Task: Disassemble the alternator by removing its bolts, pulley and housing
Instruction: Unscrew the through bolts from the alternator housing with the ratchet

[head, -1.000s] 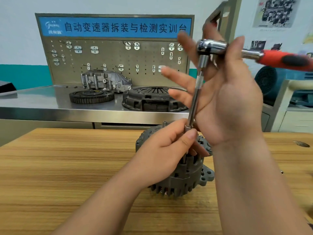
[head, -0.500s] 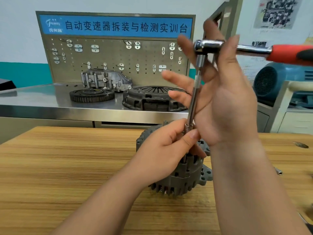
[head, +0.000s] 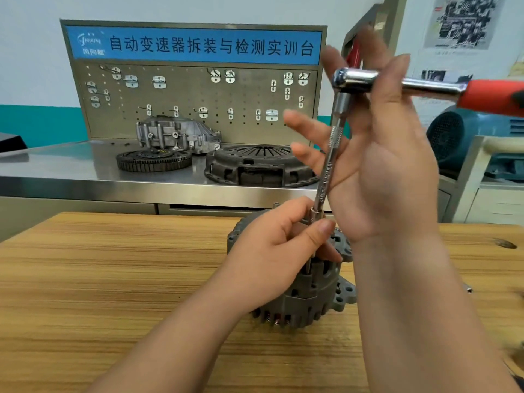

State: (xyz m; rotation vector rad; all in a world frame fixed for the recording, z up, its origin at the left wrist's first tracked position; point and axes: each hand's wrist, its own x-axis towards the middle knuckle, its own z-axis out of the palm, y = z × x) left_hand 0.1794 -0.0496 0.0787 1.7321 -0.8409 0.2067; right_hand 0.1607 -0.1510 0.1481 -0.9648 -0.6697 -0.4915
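A grey alternator stands on the wooden table. My left hand covers its top and grips the lower end of a steel extension bar, where the socket meets the housing. The bolt under it is hidden. The bar rises to a chrome ratchet wrench with a red handle running off to the right. My right hand holds the ratchet near its head, thumb across the chrome neck, fingers spread behind the bar.
Behind the table runs a steel bench with a toothed ring gear, a clutch cover, a cast housing and a pegboard. A small loose metal part lies on the table at right.
The ratchet handle has swung slightly about the bar and its head has shifted a little left. Both hands keep their hold, and the alternator has not moved.
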